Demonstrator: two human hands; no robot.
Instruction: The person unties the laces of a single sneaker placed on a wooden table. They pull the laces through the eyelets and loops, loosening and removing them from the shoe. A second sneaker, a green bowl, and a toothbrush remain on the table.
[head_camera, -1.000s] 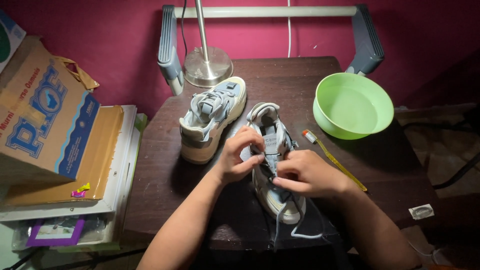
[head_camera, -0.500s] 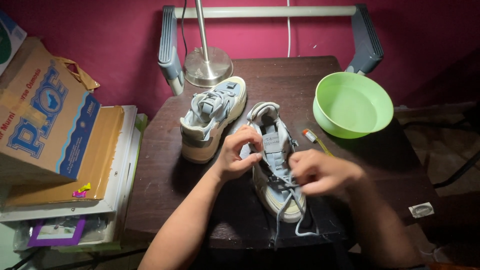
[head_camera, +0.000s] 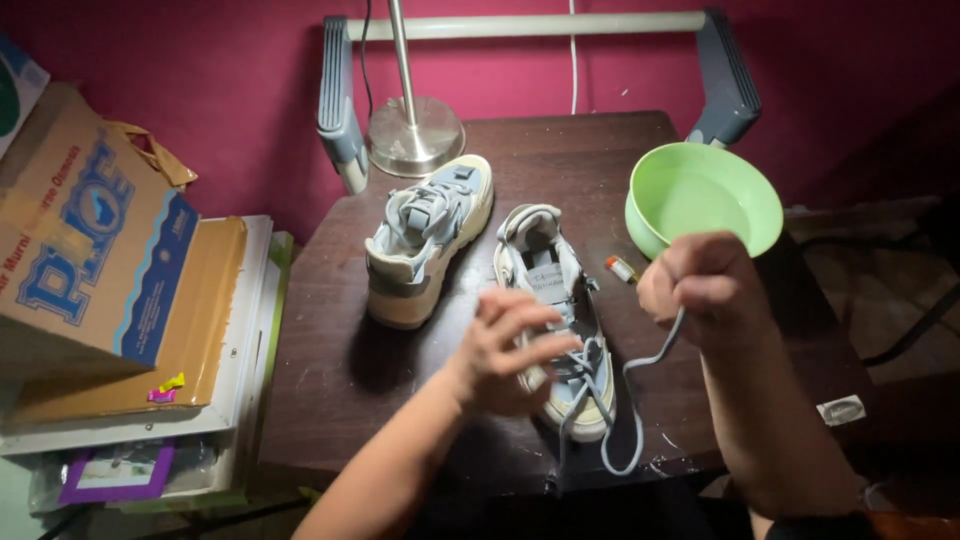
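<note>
- A grey and cream shoe (head_camera: 560, 300) is laid near the middle of the dark wooden table (head_camera: 330, 370), toe pointed at the front edge, heel toward the back edge.
- The left hand (head_camera: 510, 350) is rested on that shoe's left side, fingers (head_camera: 545, 345) partly spread and laid across the laced part near the toe; whether a lace is pinched under them cannot be told.
- The right hand (head_camera: 700, 290) is raised above the table's right side, fingers curled tight together around a grey lace (head_camera: 640, 385).
- The lace is run from the fist down in a loop to the front edge, then back to the shoe's toe end.
- A second shoe (head_camera: 425, 235) of the same kind is stood just left of the first, angled, heel toward the front edge, not touched by either hand.
- A green bowl (head_camera: 705, 200) is seen at the right edge, partly covered by the right hand.
- A small orange-tipped object (head_camera: 620, 268) is lain between the shoe and the bowl.
- A metal lamp base (head_camera: 415, 135) is set at the back edge.
- A cardboard box (head_camera: 90, 240) is stacked on books off the table's left edge.
</note>
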